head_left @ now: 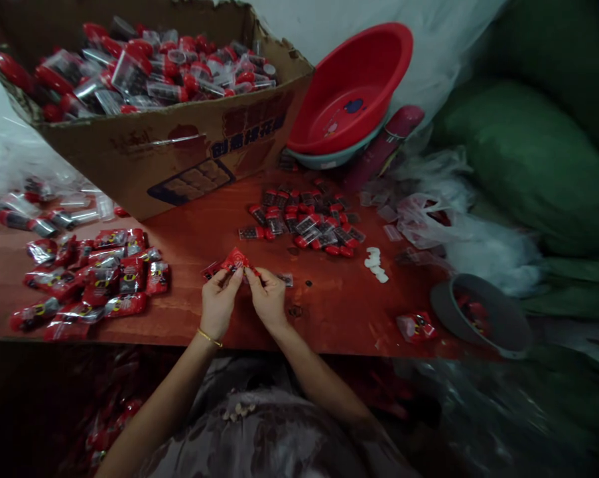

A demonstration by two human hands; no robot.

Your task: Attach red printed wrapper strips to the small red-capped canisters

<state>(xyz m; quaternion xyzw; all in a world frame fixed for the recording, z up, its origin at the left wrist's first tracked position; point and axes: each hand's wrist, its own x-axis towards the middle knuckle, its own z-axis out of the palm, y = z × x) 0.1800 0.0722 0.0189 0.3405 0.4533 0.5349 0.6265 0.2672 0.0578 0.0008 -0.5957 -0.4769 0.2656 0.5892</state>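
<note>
Between the fingertips of both hands sits a small red packet (235, 260), raised just above the red table (329, 305). The left hand (218, 302) pinches its left edge with fingers closed on it; the right hand (268, 299) pinches the right edge likewise. What the packet contains is too small to make out. Left of the fingers lies a heap of filled red packets (97, 279), too overlapped to count. Beyond the fingers lies a pile of small clear cases (304, 222), also uncountable. One cardboard box (180, 153), cut off at the top, holds more. One red basin (351, 93) stands behind; one grey bowl (481, 317) sits far right.
</note>
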